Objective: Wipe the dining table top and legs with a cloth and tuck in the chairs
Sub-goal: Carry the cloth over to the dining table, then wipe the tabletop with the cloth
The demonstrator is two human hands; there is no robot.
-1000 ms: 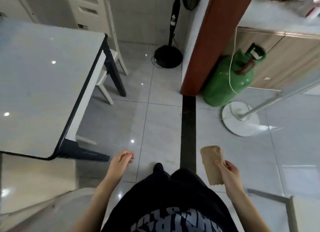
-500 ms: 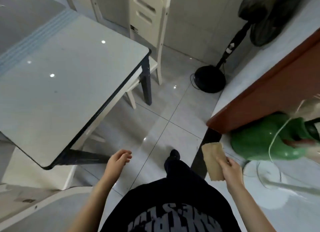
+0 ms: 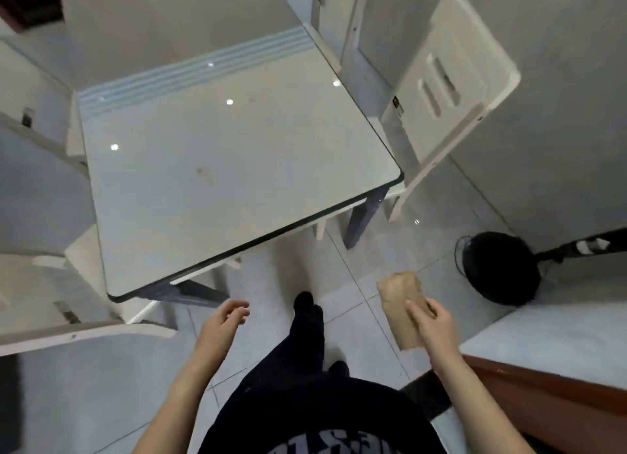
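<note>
The dining table (image 3: 220,168) has a glossy pale top with a dark rim and dark legs (image 3: 361,221); it fills the upper middle of the head view. My right hand (image 3: 432,321) holds a folded tan cloth (image 3: 403,304) in the air, right of the table's near corner and clear of it. My left hand (image 3: 222,321) hangs below the near edge with loosely curled fingers and holds nothing. A cream chair (image 3: 451,90) stands at the table's right side. Another chair's curved back (image 3: 84,331) lies at the lower left.
A black fan base (image 3: 498,267) sits on the tiled floor (image 3: 356,256) to the right, its pole leaning right. A brown-edged counter or door frame (image 3: 549,385) fills the lower right. More pale chairs (image 3: 37,131) crowd the table's left side.
The view has swung left, bringing the whole table top into sight; the green gas cylinder has left the frame. Both hands keep their pose, and the cloth stays in my right hand.
</note>
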